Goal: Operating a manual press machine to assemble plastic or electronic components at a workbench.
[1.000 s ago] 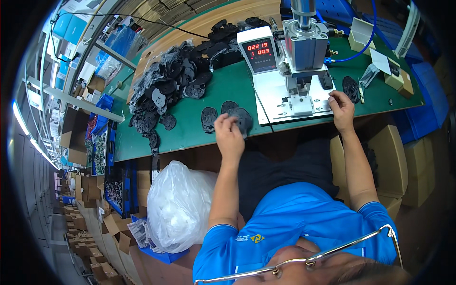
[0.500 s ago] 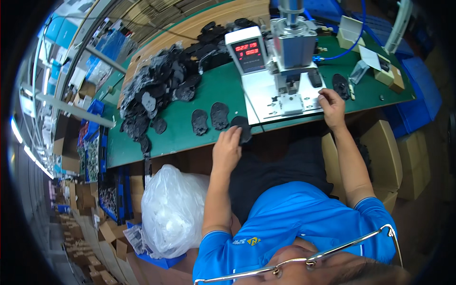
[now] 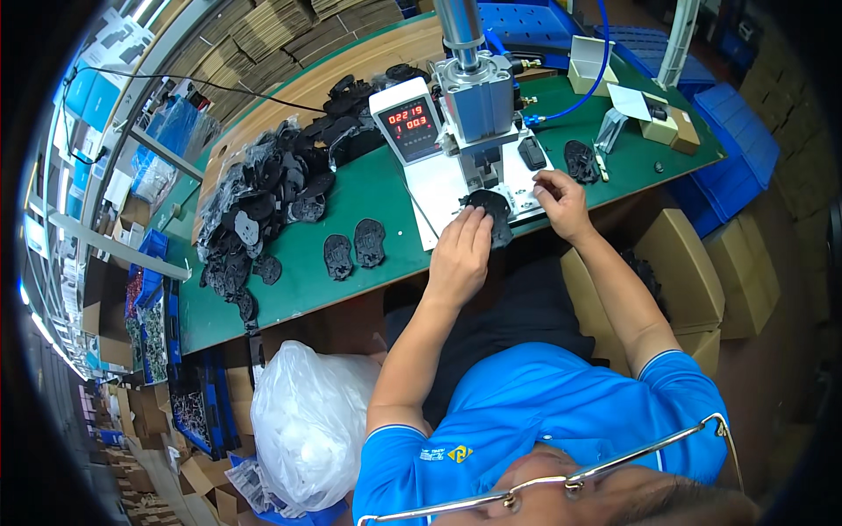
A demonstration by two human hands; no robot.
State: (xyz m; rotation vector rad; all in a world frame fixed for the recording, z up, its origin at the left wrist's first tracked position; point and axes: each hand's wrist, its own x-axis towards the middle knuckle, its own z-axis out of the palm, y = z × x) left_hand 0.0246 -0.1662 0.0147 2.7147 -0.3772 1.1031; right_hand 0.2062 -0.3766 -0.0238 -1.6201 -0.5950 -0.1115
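My left hand (image 3: 463, 254) grips a black, flat, oval piece (image 3: 496, 219) by its left edge, with the fingers on top. That piece lies over the fixture under a metal press (image 3: 478, 96), hiding most of the fixture. My right hand (image 3: 566, 206) rests at the right of the press's white base plate (image 3: 428, 210), thumb and fingers curled together; whether anything is between them cannot be made out. Two similar black pieces, one oval (image 3: 338, 257) and one beside it (image 3: 369, 243), lie on the green table (image 3: 303, 285) to the left.
A heap of black pieces (image 3: 263, 188) covers the table's far left. Beside the press stand a red-digit display box (image 3: 410, 124) and a dark block (image 3: 531, 153). Another black piece (image 3: 580, 162) lies at right. Below are a white plastic bag (image 3: 307, 421) and an open carton (image 3: 680, 263).
My left hand has carried the black piece from the table's front edge rightward onto the press fixture. My right hand stays beside the base plate. The whole view has shifted somewhat.
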